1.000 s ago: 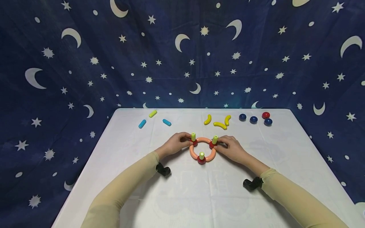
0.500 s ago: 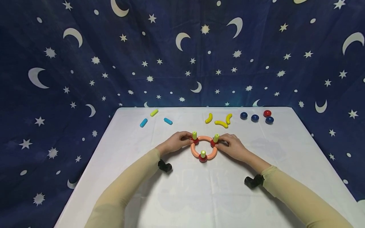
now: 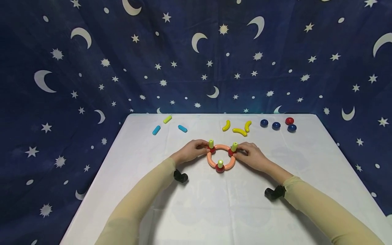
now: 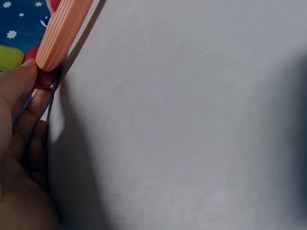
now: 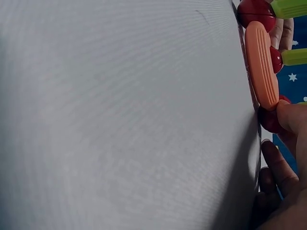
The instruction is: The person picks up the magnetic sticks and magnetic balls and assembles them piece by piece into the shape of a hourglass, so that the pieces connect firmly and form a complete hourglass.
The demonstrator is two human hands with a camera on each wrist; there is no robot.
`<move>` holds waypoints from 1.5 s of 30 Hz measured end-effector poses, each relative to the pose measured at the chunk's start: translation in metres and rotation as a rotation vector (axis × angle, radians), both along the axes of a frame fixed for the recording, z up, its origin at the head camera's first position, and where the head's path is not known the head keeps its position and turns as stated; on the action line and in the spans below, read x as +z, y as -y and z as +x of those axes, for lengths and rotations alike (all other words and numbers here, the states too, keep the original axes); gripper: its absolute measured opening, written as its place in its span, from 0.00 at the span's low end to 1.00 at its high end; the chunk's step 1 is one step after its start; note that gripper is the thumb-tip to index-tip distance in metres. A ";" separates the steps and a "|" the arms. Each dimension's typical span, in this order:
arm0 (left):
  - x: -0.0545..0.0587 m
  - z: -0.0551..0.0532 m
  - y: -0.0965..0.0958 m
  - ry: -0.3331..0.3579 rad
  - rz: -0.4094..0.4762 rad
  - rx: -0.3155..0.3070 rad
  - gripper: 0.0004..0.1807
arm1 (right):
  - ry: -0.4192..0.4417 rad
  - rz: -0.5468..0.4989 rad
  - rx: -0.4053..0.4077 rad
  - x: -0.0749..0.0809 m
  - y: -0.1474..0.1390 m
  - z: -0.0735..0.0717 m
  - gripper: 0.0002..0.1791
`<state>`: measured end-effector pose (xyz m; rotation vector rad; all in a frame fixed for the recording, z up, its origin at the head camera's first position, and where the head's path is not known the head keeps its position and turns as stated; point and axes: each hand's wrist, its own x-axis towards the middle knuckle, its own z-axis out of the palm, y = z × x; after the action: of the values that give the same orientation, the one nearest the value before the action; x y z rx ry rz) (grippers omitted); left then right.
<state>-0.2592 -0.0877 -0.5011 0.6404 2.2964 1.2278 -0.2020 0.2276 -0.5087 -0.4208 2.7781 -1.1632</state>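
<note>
A ring of curved orange pieces (image 3: pixel 211 160) joined by red balls (image 3: pixel 219 168) lies on the white table. Light green sticks (image 3: pixel 220 163) stand up from the three balls. My left hand (image 3: pixel 190 151) pinches the ring's left red ball, (image 4: pixel 47 79) beside an orange piece (image 4: pixel 62 36). On the other side, my right hand (image 3: pixel 253 157) pinches the right red ball, (image 5: pixel 270 120) its thumb close to the end of a ridged orange piece (image 5: pixel 262 64). The fingertips behind the balls are partly hidden in the head view.
Along the back of the white table (image 3: pixel 196 204) lie blue sticks (image 3: pixel 156 130), a green stick (image 3: pixel 167 119), curved yellow pieces (image 3: pixel 240 132), several dark blue balls (image 3: pixel 276 126) and a red ball (image 3: pixel 289 120). A blue star-patterned cloth (image 3: pixel 183 68) hangs behind.
The head view has shifted slightly, so everything appears a little farther right and higher. Both hands keep their hold, and the ring shows no visible movement on the table.
</note>
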 end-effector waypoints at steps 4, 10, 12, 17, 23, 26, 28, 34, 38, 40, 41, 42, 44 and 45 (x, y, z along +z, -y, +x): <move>0.000 0.001 -0.002 0.020 0.002 0.004 0.19 | -0.002 -0.005 0.003 -0.002 -0.002 0.001 0.20; -0.002 0.002 -0.001 0.019 -0.001 0.004 0.19 | 0.008 0.001 0.004 -0.003 -0.002 0.003 0.22; -0.003 0.001 -0.001 0.012 -0.003 0.006 0.20 | 0.011 0.003 0.004 -0.003 -0.001 0.002 0.22; -0.001 -0.001 -0.001 0.003 -0.002 0.007 0.20 | 0.011 0.012 0.000 -0.002 -0.001 -0.002 0.22; -0.002 -0.003 -0.001 0.000 0.000 0.013 0.21 | 0.013 0.015 -0.001 -0.001 -0.001 -0.004 0.23; -0.001 -0.002 -0.001 0.000 0.003 0.020 0.20 | 0.007 0.018 -0.002 -0.001 -0.001 -0.004 0.23; -0.001 -0.001 -0.001 0.006 0.007 0.021 0.20 | 0.007 0.020 -0.002 -0.001 -0.001 -0.003 0.23; -0.001 -0.001 -0.002 0.011 0.015 0.010 0.20 | 0.001 0.008 -0.005 -0.001 -0.003 0.000 0.21; 0.000 -0.001 -0.001 0.012 0.015 0.011 0.21 | 0.013 -0.001 -0.006 0.001 -0.003 0.000 0.20; 0.000 0.000 0.000 0.024 0.023 0.009 0.21 | 0.030 -0.008 -0.003 0.001 -0.002 -0.001 0.20; -0.001 0.000 0.000 0.029 0.024 0.008 0.20 | 0.041 -0.007 -0.001 0.002 -0.003 -0.001 0.21; -0.001 0.001 0.001 0.035 0.025 0.006 0.20 | 0.055 -0.008 0.007 0.002 -0.003 -0.002 0.21; -0.002 0.000 0.001 0.034 0.029 -0.001 0.20 | 0.086 -0.009 0.013 0.003 -0.005 -0.003 0.23; -0.002 0.000 0.000 0.032 0.035 -0.006 0.19 | 0.102 -0.015 0.007 0.004 -0.007 -0.004 0.23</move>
<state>-0.2595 -0.0877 -0.5030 0.6343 2.2500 1.2686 -0.2063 0.2342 -0.5048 -0.3607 2.6807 -1.1698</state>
